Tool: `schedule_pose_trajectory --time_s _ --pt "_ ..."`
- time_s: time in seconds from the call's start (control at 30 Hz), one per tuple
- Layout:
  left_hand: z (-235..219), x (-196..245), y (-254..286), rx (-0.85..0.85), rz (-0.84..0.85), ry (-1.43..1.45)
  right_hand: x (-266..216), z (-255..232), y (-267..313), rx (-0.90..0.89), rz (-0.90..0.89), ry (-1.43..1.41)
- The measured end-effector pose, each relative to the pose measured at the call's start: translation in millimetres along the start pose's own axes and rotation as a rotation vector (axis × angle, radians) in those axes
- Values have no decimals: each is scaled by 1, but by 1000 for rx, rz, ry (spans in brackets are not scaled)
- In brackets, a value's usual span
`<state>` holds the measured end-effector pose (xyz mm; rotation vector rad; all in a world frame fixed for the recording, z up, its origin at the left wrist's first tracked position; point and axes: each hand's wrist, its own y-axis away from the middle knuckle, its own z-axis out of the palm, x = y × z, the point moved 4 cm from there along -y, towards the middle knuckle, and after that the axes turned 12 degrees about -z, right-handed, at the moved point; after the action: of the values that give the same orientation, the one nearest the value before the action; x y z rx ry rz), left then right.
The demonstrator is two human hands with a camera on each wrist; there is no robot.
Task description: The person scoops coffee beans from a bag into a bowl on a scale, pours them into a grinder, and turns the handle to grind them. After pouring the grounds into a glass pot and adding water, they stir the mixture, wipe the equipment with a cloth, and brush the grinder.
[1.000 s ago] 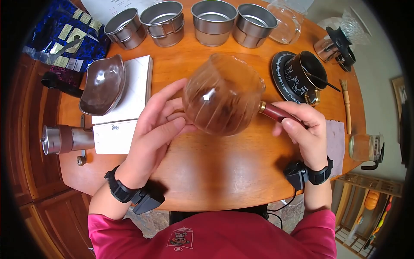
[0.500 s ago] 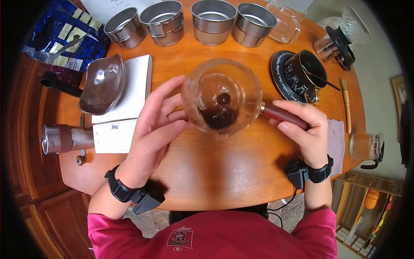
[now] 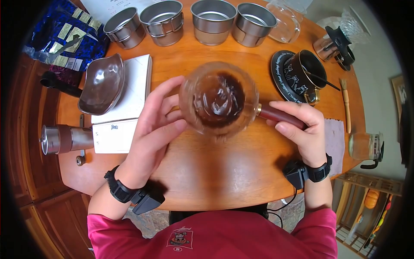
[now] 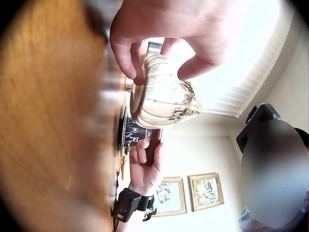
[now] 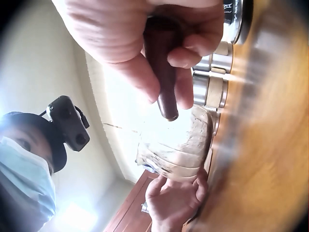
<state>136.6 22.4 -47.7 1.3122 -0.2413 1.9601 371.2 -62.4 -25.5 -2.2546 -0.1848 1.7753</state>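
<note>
A ribbed clear glass pot [image 3: 218,126] with dark brown contents hangs over the middle of the table. My right hand [image 3: 304,129] grips its reddish-brown wooden side handle [image 3: 281,117], thumb and fingers wrapped about it. On the pot's other side is my left hand [image 3: 156,123], fingers spread and thumb apart, fingertips right at the glass. In the left wrist view, the pot [image 4: 161,94] shows dark specks near its upper rim. Through the right wrist view, the handle [image 5: 166,72] appears between my fingers, while the pot's contents are washed out by glare.
Several metal cups [image 3: 213,36] line the back. At left are a brown dish [image 3: 101,84] on a white scale [image 3: 118,136] and a hand grinder [image 3: 69,139]. A black cup [image 3: 311,69] on a saucer, a brush [image 3: 346,108] and a glass jar [image 3: 364,147] stand at right.
The pot has tipped from leaning to nearly upright, its mouth now facing the head camera. The dark contents have swirled up from the lower part and blur. Both hands have stayed nearly in place.
</note>
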Motion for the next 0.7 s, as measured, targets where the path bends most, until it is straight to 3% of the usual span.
schedule_pose_trajectory --time_s 0.03,0.1,0.2,0.27,0.33,0.47,0.53,0.67,0.7 --pt "1 1 0 4 34 6 0 -1 -1 -1 -1 0" --pt "1 2 0 8 69 12 -6 0 -4 -156 -169 182" --pt "2 5 1 -36 110 8 -6 1 -1 -87 -83 119" --pt "1 3 1 -19 49 -3 -4 -1 1 -29 -28 67" --pt "1 2 2 -5 17 11 1 -4 4 -16 95 -146" --pt "0 2 1 -10 20 16 1 -1 2 -27 76 -117" --pt "0 3 1 -9 36 22 -2 2 -1 -67 -51 5" --pt "0 4 1 -2 72 12 -5 5 -1 -115 -77 71" --pt "-1 4 1 -1 73 12 -2 4 1 -75 -11 1"
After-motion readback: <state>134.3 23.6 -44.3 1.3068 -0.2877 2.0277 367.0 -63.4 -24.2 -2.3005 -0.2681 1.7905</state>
